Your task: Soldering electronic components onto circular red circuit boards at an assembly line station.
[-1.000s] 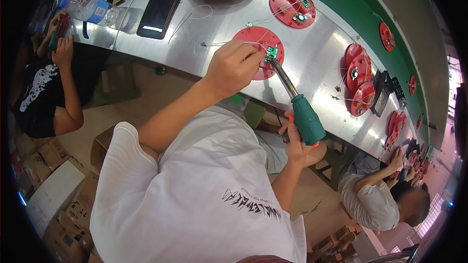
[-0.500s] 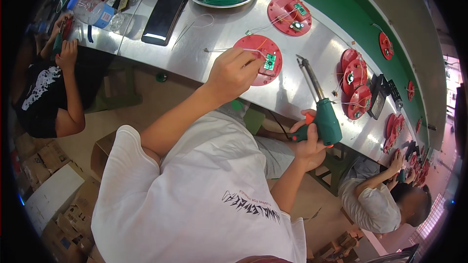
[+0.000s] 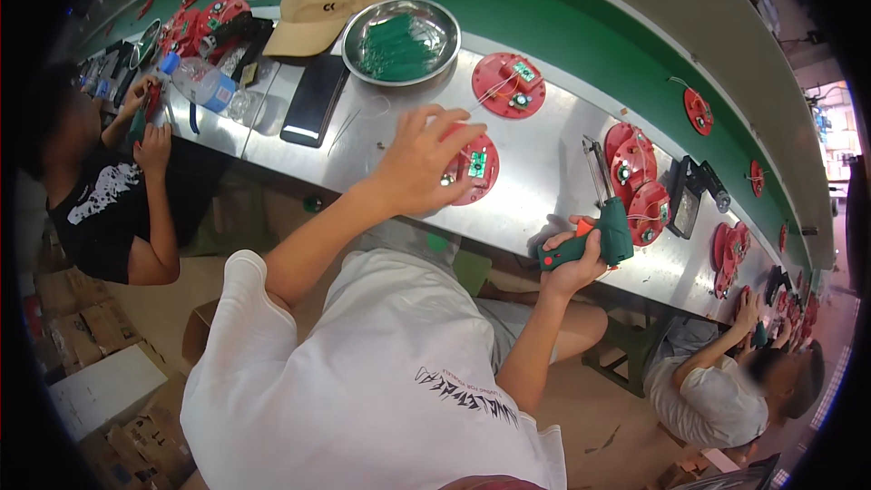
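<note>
Your left hand (image 3: 419, 163) rests open-fingered on the red disc (image 3: 472, 168) — your right hand (image 3: 572, 263) clenches the green screwdriver (image 3: 603, 218), well apart from it.

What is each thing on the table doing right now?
Left hand: resting on the red disc.
Red disc: flat on the table.
Right hand: gripping the green electric screwdriver.
Green electric screwdriver: held, tip up.
Metal bowl: holding green parts.
Cap: lying on table.
</note>
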Demonstrator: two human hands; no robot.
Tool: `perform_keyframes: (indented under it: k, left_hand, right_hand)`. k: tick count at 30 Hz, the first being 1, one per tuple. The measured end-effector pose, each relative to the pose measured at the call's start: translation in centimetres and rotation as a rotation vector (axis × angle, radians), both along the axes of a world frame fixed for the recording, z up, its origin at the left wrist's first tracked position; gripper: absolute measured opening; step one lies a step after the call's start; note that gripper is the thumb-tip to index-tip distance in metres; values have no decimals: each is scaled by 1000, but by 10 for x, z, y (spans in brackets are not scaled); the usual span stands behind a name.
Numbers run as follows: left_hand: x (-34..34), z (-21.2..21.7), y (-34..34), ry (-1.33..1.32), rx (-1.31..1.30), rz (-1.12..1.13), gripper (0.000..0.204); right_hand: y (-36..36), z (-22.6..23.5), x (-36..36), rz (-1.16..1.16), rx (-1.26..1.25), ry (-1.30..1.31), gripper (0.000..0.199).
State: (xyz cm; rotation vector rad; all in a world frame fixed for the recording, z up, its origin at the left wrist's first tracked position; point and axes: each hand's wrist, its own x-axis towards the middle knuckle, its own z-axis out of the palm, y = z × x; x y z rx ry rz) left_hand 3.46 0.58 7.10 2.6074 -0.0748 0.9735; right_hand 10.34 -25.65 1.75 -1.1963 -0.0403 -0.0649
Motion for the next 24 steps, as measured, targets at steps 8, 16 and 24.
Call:
perform_keyframes:
  k: [8,16,24]
  left_hand:
    - [86,12,28,126,85,-269,50]
    - [264,24,184,476,52,462,58]
    - [267,-28,308,503,-184,850,29]
  right_hand:
    - [-2,-12,-5,-207,7,60,44]
    - [3,-7,-3,-315,-59,90,44]
    - [3,-8,1,-261,-89,92,45]
